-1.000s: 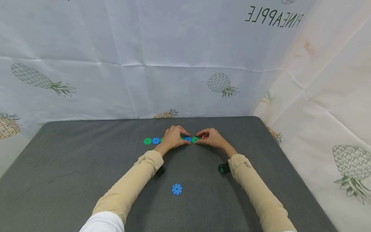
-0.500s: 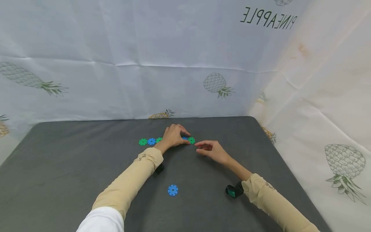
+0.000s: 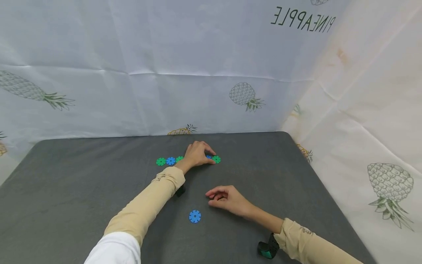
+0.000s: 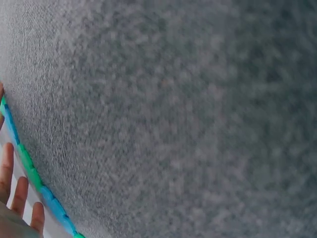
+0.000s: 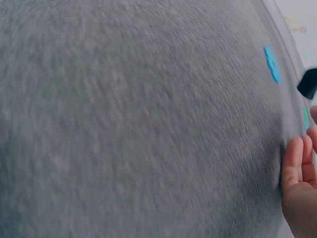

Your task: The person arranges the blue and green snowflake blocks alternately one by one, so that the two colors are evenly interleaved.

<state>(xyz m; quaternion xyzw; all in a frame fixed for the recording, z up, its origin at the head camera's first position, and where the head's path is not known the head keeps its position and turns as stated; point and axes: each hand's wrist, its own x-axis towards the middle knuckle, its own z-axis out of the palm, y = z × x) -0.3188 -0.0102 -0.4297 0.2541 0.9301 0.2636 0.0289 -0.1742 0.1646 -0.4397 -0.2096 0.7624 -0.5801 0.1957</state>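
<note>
A row of green and blue notched plastic discs lies edge to edge near the table's far side. At its right end, my left hand (image 3: 196, 154) pinches the edges of the last green disc (image 3: 216, 159) between thumb and forefinger. The hand covers the middle of the row; a green disc (image 3: 160, 161) marks the left end. Nearer the front rests a loose blue disc (image 3: 195, 216). Up and right of it hovers my right hand (image 3: 229, 200), fingers loosely bent around nothing. In the left wrist view, more discs (image 4: 29, 167) run beside my outer fingers.
Grey cloth covers the table (image 3: 99, 198). Behind it hangs a white curtain (image 3: 148, 102) printed with pineapples, which continues down the right side. A black wrist camera (image 3: 268, 249) sits under the right sleeve.
My right hand has let go of the end green disc and come back toward the loose blue disc. My left hand has shifted slightly right along the row, onto the end green disc.
</note>
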